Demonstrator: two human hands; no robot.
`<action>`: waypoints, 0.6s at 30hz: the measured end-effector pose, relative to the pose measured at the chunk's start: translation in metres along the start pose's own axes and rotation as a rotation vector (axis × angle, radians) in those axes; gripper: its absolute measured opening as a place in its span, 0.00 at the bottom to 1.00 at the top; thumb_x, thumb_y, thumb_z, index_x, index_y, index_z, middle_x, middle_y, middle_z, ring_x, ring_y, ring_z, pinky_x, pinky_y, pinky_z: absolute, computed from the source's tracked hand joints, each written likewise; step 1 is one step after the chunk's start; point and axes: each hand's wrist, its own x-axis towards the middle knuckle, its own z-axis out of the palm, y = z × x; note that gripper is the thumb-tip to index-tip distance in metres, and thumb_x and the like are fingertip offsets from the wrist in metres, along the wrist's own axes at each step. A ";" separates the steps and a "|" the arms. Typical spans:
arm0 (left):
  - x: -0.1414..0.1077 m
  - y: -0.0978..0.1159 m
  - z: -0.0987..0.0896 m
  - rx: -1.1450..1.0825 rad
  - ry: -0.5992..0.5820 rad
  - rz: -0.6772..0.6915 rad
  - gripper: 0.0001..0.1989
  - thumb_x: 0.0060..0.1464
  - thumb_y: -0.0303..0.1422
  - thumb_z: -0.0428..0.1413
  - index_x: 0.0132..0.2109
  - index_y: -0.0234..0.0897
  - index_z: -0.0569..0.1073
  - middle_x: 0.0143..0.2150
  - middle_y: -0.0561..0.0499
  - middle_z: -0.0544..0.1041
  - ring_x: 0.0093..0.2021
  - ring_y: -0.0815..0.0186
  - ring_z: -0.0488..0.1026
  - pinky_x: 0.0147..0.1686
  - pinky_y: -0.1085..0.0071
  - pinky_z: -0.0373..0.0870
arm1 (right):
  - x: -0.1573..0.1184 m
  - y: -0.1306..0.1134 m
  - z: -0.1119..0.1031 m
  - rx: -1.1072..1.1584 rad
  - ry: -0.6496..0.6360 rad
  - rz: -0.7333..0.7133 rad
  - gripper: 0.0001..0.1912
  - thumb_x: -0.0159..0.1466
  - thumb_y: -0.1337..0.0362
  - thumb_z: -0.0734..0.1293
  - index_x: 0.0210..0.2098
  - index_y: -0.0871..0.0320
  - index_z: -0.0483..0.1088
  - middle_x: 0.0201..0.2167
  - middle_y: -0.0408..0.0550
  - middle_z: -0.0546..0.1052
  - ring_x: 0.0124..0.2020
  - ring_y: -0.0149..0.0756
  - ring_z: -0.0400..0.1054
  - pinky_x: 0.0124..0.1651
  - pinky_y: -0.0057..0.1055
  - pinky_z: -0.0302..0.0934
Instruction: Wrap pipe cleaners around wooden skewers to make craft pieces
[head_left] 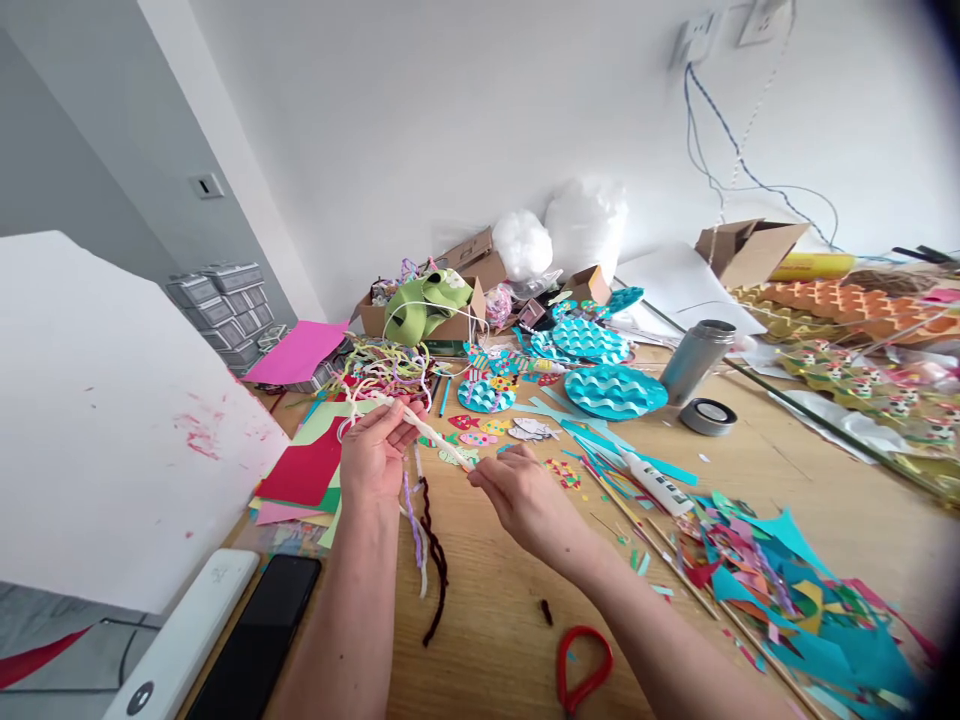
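A cream yarn strand (433, 436) is stretched between my two hands above the wooden table. My left hand (377, 447) grips it between thumb and fingers, with more cream yarn looping behind. The strand's other end is pinched in my right hand (516, 492), fingers pressed together. Below my left hand hang or lie a purple strand (414, 525) and a dark brown strand (433, 560); how they connect is hidden. Beyond my hands sits a heap of multicoloured yarn (390, 365). Small paper fish (532, 429) lie past the strand.
Red-handled scissors (581, 668) lie at the near edge. Paper scraps (810, 610) and a glue tube (656, 484) are at right, near a metal flask (697, 362). Coloured sheets (304, 470) and a black phone (259, 635) are left. Blue wavy discs (615, 391) stand beyond.
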 end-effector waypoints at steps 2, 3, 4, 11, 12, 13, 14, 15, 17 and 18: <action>0.000 0.001 0.000 -0.005 0.017 -0.005 0.02 0.44 0.23 0.61 0.29 0.30 0.78 0.26 0.43 0.80 0.27 0.63 0.79 0.31 0.72 0.74 | -0.002 -0.002 0.001 -0.226 0.037 -0.087 0.17 0.69 0.64 0.55 0.30 0.60 0.70 0.22 0.47 0.70 0.26 0.35 0.59 0.41 0.36 0.51; -0.001 0.001 0.000 -0.009 0.021 -0.013 0.01 0.45 0.23 0.60 0.29 0.30 0.77 0.26 0.43 0.80 0.27 0.63 0.79 0.31 0.72 0.74 | -0.003 -0.003 0.001 -0.273 0.027 -0.101 0.16 0.69 0.64 0.55 0.30 0.60 0.69 0.21 0.47 0.70 0.26 0.35 0.60 0.41 0.36 0.51; -0.001 0.001 0.000 -0.017 0.025 -0.020 0.02 0.45 0.23 0.60 0.29 0.30 0.77 0.26 0.43 0.80 0.27 0.63 0.79 0.30 0.72 0.74 | -0.004 -0.004 0.001 -0.288 0.015 -0.104 0.16 0.69 0.64 0.54 0.30 0.59 0.69 0.22 0.47 0.71 0.26 0.36 0.61 0.41 0.35 0.51; 0.004 -0.001 -0.001 -0.065 0.007 -0.065 0.03 0.47 0.22 0.59 0.28 0.32 0.77 0.26 0.47 0.80 0.28 0.65 0.79 0.31 0.72 0.74 | -0.005 -0.009 -0.004 -0.225 0.017 -0.086 0.17 0.69 0.63 0.53 0.29 0.58 0.67 0.22 0.48 0.72 0.26 0.36 0.62 0.40 0.35 0.51; 0.005 -0.001 -0.001 -0.061 -0.037 -0.074 0.03 0.46 0.22 0.59 0.29 0.32 0.77 0.27 0.47 0.80 0.29 0.64 0.79 0.32 0.72 0.74 | -0.006 -0.010 -0.004 -0.201 0.020 -0.053 0.17 0.69 0.63 0.53 0.29 0.58 0.68 0.23 0.48 0.73 0.27 0.36 0.63 0.40 0.35 0.52; 0.004 -0.002 -0.001 -0.050 -0.094 -0.087 0.02 0.45 0.24 0.60 0.29 0.32 0.77 0.28 0.46 0.81 0.30 0.63 0.79 0.33 0.70 0.75 | -0.007 -0.010 -0.004 -0.165 0.018 -0.011 0.17 0.69 0.62 0.53 0.29 0.58 0.68 0.23 0.48 0.73 0.27 0.36 0.64 0.39 0.35 0.52; 0.003 -0.002 0.000 -0.031 -0.156 -0.102 0.02 0.44 0.25 0.62 0.30 0.32 0.77 0.28 0.46 0.81 0.31 0.62 0.79 0.35 0.69 0.75 | -0.009 -0.009 -0.004 -0.118 0.005 0.035 0.18 0.69 0.62 0.53 0.29 0.58 0.68 0.24 0.49 0.73 0.28 0.37 0.65 0.38 0.34 0.53; 0.001 -0.002 0.000 -0.006 -0.220 -0.120 0.03 0.43 0.26 0.63 0.30 0.32 0.78 0.28 0.45 0.81 0.33 0.60 0.79 0.36 0.67 0.74 | -0.012 -0.008 -0.006 -0.060 -0.014 0.076 0.18 0.69 0.61 0.53 0.30 0.58 0.69 0.25 0.49 0.73 0.30 0.38 0.66 0.38 0.34 0.54; -0.004 -0.003 0.003 0.055 -0.332 -0.155 0.06 0.40 0.29 0.65 0.30 0.31 0.78 0.29 0.44 0.81 0.34 0.58 0.79 0.37 0.66 0.74 | -0.024 -0.004 -0.012 0.065 -0.048 0.140 0.16 0.69 0.58 0.54 0.37 0.58 0.70 0.31 0.51 0.74 0.35 0.40 0.68 0.39 0.34 0.57; -0.007 -0.003 0.004 0.087 -0.379 -0.171 0.07 0.40 0.30 0.65 0.30 0.31 0.78 0.29 0.44 0.81 0.35 0.58 0.79 0.37 0.65 0.74 | -0.034 -0.001 -0.016 0.116 -0.052 0.163 0.15 0.69 0.58 0.54 0.44 0.57 0.68 0.35 0.51 0.74 0.39 0.40 0.68 0.41 0.34 0.58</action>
